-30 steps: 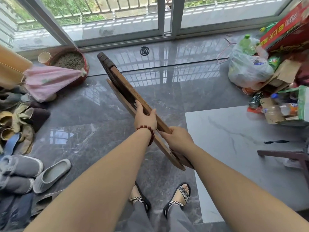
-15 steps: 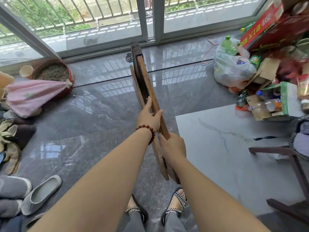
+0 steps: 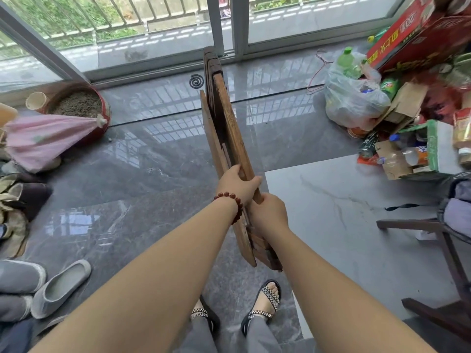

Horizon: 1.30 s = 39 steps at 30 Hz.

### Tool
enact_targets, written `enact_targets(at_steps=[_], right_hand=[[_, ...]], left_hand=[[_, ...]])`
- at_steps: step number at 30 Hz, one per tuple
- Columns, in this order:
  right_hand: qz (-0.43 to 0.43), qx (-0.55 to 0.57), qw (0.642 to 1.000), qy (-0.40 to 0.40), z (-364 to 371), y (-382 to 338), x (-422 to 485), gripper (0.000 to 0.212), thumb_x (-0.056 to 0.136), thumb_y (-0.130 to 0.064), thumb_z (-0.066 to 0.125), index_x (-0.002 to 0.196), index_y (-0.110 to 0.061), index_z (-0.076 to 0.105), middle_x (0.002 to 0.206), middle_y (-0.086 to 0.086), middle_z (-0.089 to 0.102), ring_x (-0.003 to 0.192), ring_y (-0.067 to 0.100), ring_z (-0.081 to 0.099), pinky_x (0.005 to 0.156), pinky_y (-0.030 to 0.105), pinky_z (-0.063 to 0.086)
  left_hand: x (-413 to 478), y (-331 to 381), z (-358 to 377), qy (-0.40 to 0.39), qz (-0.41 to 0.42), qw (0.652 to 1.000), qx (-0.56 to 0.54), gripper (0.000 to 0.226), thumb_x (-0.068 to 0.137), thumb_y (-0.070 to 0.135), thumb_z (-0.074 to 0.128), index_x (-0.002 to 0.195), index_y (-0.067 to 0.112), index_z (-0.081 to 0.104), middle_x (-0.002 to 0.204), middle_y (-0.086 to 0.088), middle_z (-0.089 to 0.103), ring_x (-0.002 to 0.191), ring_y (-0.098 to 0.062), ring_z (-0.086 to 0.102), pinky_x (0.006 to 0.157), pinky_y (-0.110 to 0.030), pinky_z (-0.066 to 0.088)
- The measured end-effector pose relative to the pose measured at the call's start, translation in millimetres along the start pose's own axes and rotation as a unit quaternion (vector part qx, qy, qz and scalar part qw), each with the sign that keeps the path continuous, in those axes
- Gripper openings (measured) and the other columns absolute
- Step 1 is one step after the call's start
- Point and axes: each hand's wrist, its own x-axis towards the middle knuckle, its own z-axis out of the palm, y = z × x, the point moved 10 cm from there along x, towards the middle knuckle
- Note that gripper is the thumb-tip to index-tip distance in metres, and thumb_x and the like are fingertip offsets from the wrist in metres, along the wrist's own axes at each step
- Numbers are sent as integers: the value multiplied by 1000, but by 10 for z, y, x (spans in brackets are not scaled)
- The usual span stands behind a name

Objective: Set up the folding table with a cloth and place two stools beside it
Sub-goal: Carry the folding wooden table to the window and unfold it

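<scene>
A folded wooden table, brown and worn, is held edge-on in front of me, running from near my feet toward the glass door. My left hand, with a red bead bracelet at the wrist, grips its upper board from the left. Just behind it, my right hand is closed around the same board's near end. The table's lower corner hangs above the floor near my sandalled feet. I see no cloth. A dark wooden stool frame stands at the right edge.
Shoes and slippers lie along the left. A pink cloth bundle leans on a red pot. A plastic bag, bottles and boxes crowd the right. A sliding glass door closes the far side.
The folded table has swung from pointing far-left to pointing nearly straight ahead at the door. Both hands kept their grip, and my view has turned with it.
</scene>
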Motion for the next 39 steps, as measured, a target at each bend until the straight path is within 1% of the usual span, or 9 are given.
enact_targets(at_steps=[3,6,10,17,23,29,34,37,39], right_hand=[[-5,24,1000,7,27,-22,-36,25,86,-27,50,64,-15,48,65,2,57,64,23,54,51,27,35],[-16,47,999,-11,121,-24,-116,18,87,-32,52,76,-19,49,75,0,60,71,21,58,58,29,42],[-41,17,998,-47,300,53,-291,23,91,-43,48,81,-22,49,75,-1,59,69,18,56,53,29,36],[-67,10,998,21,318,76,-468,29,88,-47,54,67,-28,45,63,-7,54,56,9,50,47,26,31],[-77,-11,994,78,232,-3,-459,34,88,-52,51,63,-28,46,59,-8,54,53,6,50,43,23,29],[-82,-24,992,93,329,-33,-495,37,87,-53,50,61,-27,44,59,-5,53,52,10,49,44,26,29],[-86,-33,991,98,414,-52,-537,37,87,-53,49,66,-23,51,64,-2,57,61,19,54,51,29,37],[-88,-27,991,99,457,-67,-547,36,87,-49,51,62,-23,48,61,-3,55,56,14,51,46,28,31],[-91,-22,990,103,457,-83,-552,36,87,-46,51,59,-23,45,61,-3,54,55,13,50,45,27,29]], left_hand=[[-107,-104,-14,15,11,1000,-15,33,86,38,61,108,14,63,98,-1,69,90,-16,64,79,-28,52],[-131,-128,-109,25,24,999,-14,26,88,38,59,103,18,64,92,0,70,84,-15,65,70,-23,49],[-90,-199,-181,-13,3,1000,13,25,88,40,58,103,20,61,92,0,69,85,-17,66,77,-30,53],[-103,-363,-281,-22,-29,999,-5,49,86,47,58,126,19,54,112,-7,67,97,-23,65,89,-42,53],[-95,-296,-289,-12,12,1000,-9,24,88,45,55,106,29,58,90,1,70,84,-18,68,81,-35,55],[-80,-413,-353,-12,21,999,-42,23,88,45,56,101,26,59,89,-3,71,86,-21,68,83,-37,55],[-117,-440,-458,-3,15,1000,-22,17,87,44,58,89,27,56,90,0,70,85,-20,68,72,-32,51],[-210,-414,-556,20,34,999,0,37,86,42,61,115,19,59,82,6,63,82,-17,66,70,-27,51],[-295,-399,-567,27,59,997,49,39,86,45,60,118,23,59,81,11,59,80,-11,64,68,-24,49]])
